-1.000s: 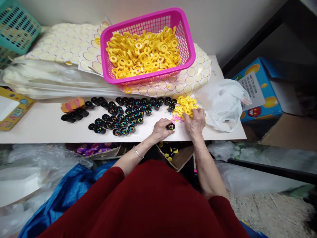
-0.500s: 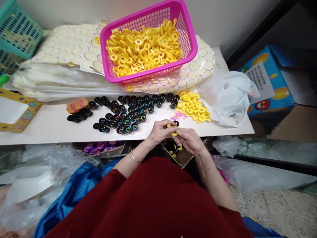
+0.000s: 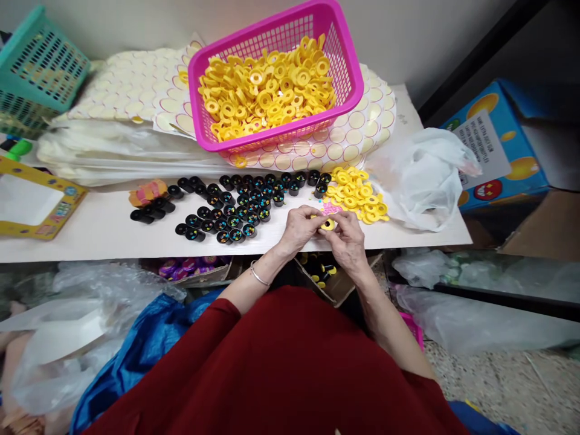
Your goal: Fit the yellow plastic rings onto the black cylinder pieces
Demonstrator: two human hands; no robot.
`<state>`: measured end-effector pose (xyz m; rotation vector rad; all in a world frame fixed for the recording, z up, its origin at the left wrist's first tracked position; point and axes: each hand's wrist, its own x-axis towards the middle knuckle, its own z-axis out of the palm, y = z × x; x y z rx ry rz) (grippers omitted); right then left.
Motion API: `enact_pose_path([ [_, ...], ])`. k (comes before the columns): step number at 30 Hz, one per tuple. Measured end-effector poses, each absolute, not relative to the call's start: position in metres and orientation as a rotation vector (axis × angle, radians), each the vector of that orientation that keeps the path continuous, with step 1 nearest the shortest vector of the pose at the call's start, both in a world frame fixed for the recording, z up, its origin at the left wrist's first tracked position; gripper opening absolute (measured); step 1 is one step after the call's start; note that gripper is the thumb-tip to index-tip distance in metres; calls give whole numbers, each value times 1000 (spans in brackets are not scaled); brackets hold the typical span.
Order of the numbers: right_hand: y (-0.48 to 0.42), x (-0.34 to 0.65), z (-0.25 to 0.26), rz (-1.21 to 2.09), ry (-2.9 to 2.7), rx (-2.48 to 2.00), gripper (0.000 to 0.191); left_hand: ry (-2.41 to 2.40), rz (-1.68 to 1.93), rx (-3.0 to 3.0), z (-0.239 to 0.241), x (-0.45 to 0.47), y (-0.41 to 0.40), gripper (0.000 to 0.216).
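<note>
A yellow ring (image 3: 327,225) is pinched between the fingertips of the left hand (image 3: 299,229) and the right hand (image 3: 348,240), both closed on it, just above the near edge of the table (image 3: 90,232). Just left and farther off, black cups (image 3: 235,208) are ranged. A heap of loose rings (image 3: 357,194) lies to the far right, beside a white bag (image 3: 421,181). Bare tabletop is left along the near edge to the left. An open box (image 3: 338,289) is seen below the edge, under the hands.

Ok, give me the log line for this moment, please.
left hand: pinching yellow ring | right hand: pinching same ring | nearby: black cups, loose ring pile, pink basket | surface: white table
</note>
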<state>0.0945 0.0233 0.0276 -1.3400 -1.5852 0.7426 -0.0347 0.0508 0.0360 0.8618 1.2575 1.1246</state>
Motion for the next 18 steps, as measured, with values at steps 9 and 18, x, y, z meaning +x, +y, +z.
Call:
enact_pose_path([
  [9, 27, 95, 19, 771, -1696, -1370, 21, 1315, 1115, 995, 21, -36, 56, 14],
  [18, 25, 93, 18, 840, -1633, -1362, 19, 1302, 1081, 1052, 23, -38, 54, 10],
])
